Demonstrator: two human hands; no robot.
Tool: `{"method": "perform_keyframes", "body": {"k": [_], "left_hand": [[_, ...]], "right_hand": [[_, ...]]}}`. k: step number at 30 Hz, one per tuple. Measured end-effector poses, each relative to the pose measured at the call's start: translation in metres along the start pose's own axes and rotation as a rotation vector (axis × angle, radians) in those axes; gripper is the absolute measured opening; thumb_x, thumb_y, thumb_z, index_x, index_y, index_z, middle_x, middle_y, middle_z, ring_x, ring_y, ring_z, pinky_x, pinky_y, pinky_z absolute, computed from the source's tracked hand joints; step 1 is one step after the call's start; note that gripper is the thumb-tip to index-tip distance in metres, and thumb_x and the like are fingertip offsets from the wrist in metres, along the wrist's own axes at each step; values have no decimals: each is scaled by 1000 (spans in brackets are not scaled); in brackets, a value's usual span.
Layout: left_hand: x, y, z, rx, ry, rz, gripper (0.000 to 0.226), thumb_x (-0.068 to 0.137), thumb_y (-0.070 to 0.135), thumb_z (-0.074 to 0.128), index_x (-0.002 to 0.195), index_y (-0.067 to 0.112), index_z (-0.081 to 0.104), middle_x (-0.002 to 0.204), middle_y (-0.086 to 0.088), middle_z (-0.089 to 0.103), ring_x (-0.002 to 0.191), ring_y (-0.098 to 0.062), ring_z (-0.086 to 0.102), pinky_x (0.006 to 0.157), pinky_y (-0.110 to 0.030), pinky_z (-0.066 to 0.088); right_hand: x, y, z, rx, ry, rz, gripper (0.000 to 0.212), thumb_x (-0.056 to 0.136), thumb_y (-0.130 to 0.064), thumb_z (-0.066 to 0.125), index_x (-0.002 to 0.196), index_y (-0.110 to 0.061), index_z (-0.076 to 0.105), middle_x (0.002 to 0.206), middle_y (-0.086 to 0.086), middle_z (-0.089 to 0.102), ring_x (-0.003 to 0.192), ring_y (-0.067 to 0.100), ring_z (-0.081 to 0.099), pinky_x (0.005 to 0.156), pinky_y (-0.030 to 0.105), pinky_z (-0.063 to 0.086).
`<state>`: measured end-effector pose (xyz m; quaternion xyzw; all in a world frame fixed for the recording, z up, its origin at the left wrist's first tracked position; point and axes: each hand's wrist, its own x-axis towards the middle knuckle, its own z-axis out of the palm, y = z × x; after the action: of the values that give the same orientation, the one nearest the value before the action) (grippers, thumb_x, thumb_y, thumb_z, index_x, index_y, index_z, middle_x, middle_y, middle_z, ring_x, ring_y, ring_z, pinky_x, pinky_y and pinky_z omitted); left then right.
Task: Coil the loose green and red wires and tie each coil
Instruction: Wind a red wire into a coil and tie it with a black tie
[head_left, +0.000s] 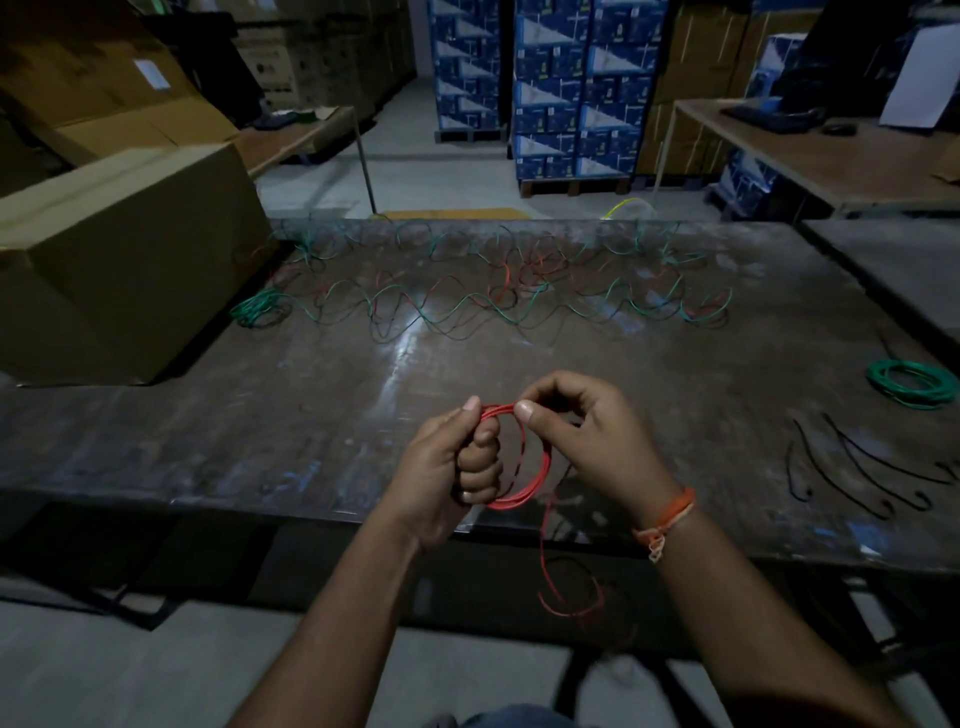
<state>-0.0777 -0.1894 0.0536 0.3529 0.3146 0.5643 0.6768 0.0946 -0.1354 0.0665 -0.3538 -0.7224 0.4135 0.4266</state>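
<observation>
We are winding the red coil (519, 457) above the near desk (260, 441) edge, left hand (447, 467) closed around it, right hand (587, 436) pinching its top, and next must draw up the hanging tail (545, 571).

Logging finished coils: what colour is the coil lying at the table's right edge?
Green coil, clearest in the head view.

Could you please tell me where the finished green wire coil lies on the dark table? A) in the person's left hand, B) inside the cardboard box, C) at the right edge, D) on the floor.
C: the finished green wire coil lies flat on the dark table at its right edge, apart from both hands.
</observation>
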Motion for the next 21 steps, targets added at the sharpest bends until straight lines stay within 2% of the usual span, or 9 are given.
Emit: {"method": "perform_keyframes", "body": {"k": [3,4,5,7,9,14,17,19,21], "left_hand": [[-1,2,-1,-56,30,-4,38,102,38,42,70,18,47,51,8,12,41,-7,8,39,-16,12],[-1,2,-2,-63,48,-8,38,102,38,42,70,18,46,51,9,12,41,-7,8,39,-16,12],[-1,2,-3,-57,71,-12,38,101,39,42,69,18,46,50,9,14,41,-7,9,39,-17,11],[1,1,-6,16,141,-8,39,101,41,44,69,18,47,49,9,18,41,-6,11,40,-18,10],[3,-1,-7,150,232,10,40,102,42,45,70,18,50,50,8,23,41,-6,16,41,-18,13],[7,-7,-5,403,340,109,43,106,37,43,83,5,61,52,4,32,44,-8,27,47,-22,22],[9,-6,-7,426,341,110,51,108,34,41,96,-9,64,51,7,33,43,-6,28,44,-18,25],[10,-5,-10,430,312,93,55,108,35,38,101,-15,62,52,7,33,45,-6,27,45,-19,23],[10,-3,-14,433,295,81,57,108,35,37,106,-18,57,53,8,33,45,-6,26,47,-21,22]], "right_hand": [[-3,10,15,325,-76,261,26,96,-34,66,106,-11,70,99,9,75,94,29,71,82,46,50],[-4,10,20,404,-101,335,34,95,-39,66,109,-7,69,102,16,75,96,35,71,80,46,51],[-5,10,23,456,-106,389,39,96,-41,65,108,-4,69,97,18,74,88,34,72,70,39,53],[-4,8,26,482,-54,454,34,99,-37,60,98,-5,70,74,10,66,65,21,63,46,22,38],[-4,8,30,483,-5,483,32,103,-32,55,87,-8,68,61,2,55,56,15,54,40,18,27],[-4,8,43,490,90,513,36,106,-34,47,77,-16,56,54,-6,39,50,10,39,39,17,26],[-4,6,47,493,115,481,49,108,-33,44,66,-23,68,54,-7,37,50,8,36,41,18,24],[-2,5,48,512,125,464,50,108,-29,43,70,-24,74,55,-6,39,51,8,38,42,18,24],[0,5,46,524,132,458,42,108,-27,43,86,-12,75,56,-5,42,52,7,39,43,19,23]]}}
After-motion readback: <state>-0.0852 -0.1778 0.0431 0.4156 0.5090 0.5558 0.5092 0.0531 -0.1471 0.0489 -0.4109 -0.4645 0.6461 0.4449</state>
